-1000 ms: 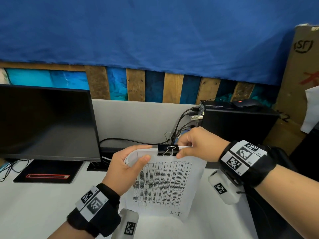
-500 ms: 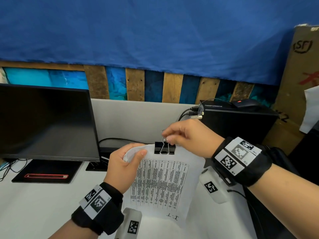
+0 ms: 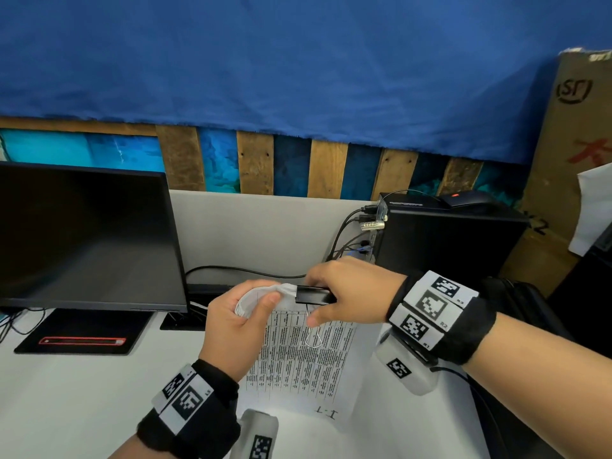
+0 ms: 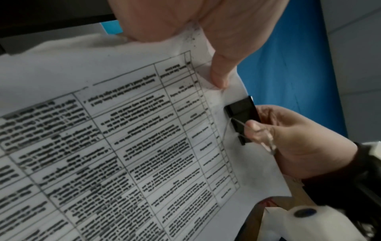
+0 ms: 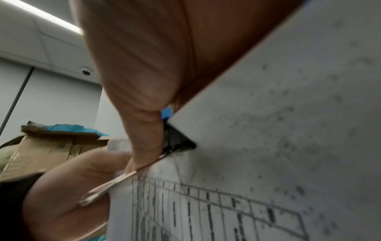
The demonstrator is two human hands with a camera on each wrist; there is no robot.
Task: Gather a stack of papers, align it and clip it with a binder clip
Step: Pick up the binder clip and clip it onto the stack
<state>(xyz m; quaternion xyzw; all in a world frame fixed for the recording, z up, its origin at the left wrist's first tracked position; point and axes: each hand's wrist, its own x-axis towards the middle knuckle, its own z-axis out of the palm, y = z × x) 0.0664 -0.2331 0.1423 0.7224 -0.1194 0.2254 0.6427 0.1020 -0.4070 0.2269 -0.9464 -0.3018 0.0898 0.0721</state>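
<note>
The stack of printed papers (image 3: 304, 366) is held up over the white desk (image 3: 66, 392). My left hand (image 3: 261, 294) grips its curled upper left corner, the thumb (image 4: 219, 76) on the front sheet. A black binder clip (image 3: 313, 294) sits on the top edge, clamped over the sheets (image 4: 123, 130). My right hand (image 3: 314, 301) holds that clip (image 4: 241, 110), fingers behind it and thumb pressing on the front wire handle (image 3: 313, 336), which lies folded down on the page. The right wrist view shows the clip (image 5: 177, 140) at the paper's edge (image 5: 268, 146).
A dark monitor (image 3: 82, 233) stands at the left with a black pad (image 3: 82, 332) under it. A black computer tower (image 3: 447, 243) with a mouse (image 3: 463, 198) on top and cables (image 3: 347, 240) is behind my right hand. A cardboard box (image 3: 569, 160) leans at far right.
The clip's front wire handle went from standing up to lying folded down on the page. The stack's top edge tipped toward me; my right thumb came down onto the handle.
</note>
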